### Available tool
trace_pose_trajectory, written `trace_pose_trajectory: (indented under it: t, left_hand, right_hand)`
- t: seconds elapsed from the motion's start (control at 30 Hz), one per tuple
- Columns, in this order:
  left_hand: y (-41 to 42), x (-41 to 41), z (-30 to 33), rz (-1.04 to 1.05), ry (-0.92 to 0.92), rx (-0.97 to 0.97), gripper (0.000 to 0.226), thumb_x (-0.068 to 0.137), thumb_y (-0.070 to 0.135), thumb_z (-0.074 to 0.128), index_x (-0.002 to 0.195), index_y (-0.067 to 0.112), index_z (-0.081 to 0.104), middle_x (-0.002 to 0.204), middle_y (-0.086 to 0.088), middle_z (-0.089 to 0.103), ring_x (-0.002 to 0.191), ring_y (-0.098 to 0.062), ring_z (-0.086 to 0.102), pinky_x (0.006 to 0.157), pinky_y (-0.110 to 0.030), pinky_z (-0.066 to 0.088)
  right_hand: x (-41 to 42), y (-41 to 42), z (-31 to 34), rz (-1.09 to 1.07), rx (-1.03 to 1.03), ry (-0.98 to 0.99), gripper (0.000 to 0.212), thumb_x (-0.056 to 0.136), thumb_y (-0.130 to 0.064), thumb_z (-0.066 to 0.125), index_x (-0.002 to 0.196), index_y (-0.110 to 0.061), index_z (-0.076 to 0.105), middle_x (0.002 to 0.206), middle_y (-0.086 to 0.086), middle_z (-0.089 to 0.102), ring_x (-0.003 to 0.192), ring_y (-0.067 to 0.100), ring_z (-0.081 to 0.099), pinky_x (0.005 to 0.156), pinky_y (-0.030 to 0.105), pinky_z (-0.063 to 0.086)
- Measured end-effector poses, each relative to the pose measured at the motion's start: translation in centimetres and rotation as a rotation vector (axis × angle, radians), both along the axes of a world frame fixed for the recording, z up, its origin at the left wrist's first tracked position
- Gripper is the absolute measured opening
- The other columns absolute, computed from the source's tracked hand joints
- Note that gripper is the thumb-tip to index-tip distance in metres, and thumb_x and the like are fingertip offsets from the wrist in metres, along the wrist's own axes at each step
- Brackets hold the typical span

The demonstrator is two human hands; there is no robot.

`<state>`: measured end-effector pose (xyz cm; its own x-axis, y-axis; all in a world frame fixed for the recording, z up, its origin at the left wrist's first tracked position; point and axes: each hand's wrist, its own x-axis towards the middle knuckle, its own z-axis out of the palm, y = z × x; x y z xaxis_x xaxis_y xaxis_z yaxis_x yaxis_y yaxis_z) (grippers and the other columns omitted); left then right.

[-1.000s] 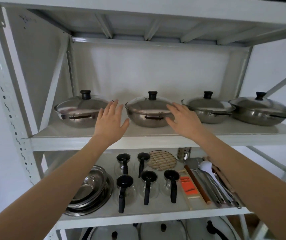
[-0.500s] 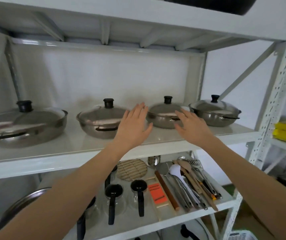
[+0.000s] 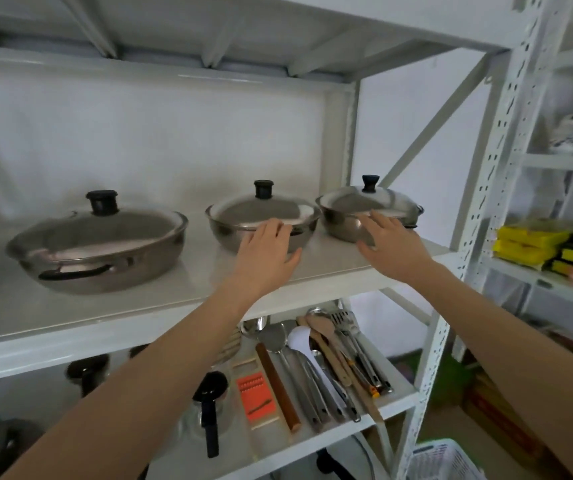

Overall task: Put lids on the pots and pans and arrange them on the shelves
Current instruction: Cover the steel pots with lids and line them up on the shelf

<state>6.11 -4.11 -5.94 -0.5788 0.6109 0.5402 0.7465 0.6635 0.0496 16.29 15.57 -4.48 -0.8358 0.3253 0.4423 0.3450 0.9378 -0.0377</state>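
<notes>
Left hand [image 3: 267, 252] and right hand [image 3: 390, 244], both with fingers extended and grasping nothing, raised before two lidded steel pans: middle pan [image 3: 263, 221] and right pan [image 3: 368, 213]. A third lidded pan [image 3: 99, 245] stands leftward on the same upper shelf [image 3: 70, 306].

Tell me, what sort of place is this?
Probably a kitchenware storeroom, not a home kitchen. White slotted-steel shelving holds a row of lidded steel pans, cooking utensils lie laid out on the shelf below, and packs of sponges sit on a neighbouring rack.
</notes>
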Motion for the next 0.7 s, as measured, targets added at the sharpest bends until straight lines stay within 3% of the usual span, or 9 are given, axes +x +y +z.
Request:
trace_pose_trajectory:
  t: [0.27,0.57,0.7]
  left_hand:
    - [2.9,-1.1,0.3,0.117,-0.042,-0.021,0.04,0.098,0.039,0.036,0.121,0.01,0.051,0.121,-0.008,0.059,0.115,-0.026,0.054,0.089,-0.039,0.043]
    - [5.3,-1.5,0.3,0.274,-0.068,-0.047,0.045,0.101,0.037,0.031,0.118,0.003,0.054,0.117,-0.017,0.061,0.119,-0.033,0.047,0.088,-0.045,0.046]
    - [5.7,-1.6,0.3,0.321,-0.065,-0.08,0.042,0.102,0.036,0.029,0.117,0.004,0.052,0.115,-0.019,0.062,0.117,-0.033,0.047,0.082,-0.045,0.047]
  right_hand:
    - [-0.1,4.8,0.2,-0.026,-0.013,-0.02,0.047,0.095,-0.032,0.041,0.137,-0.012,0.037,0.148,0.006,0.037,0.134,0.028,0.036,0.1,0.049,0.037]
    - [-2.3,8.8,0.2,-0.008,-0.11,-0.053,0.042,0.097,-0.033,0.04,0.125,-0.002,0.046,0.13,0.016,0.047,0.124,0.034,0.041,0.095,0.047,0.041]
    - [-3.5,10.2,0.1,0.063,-0.082,-0.123,0.042,0.099,-0.036,0.034,0.124,-0.006,0.05,0.126,0.018,0.053,0.117,0.036,0.047,0.095,0.045,0.04]
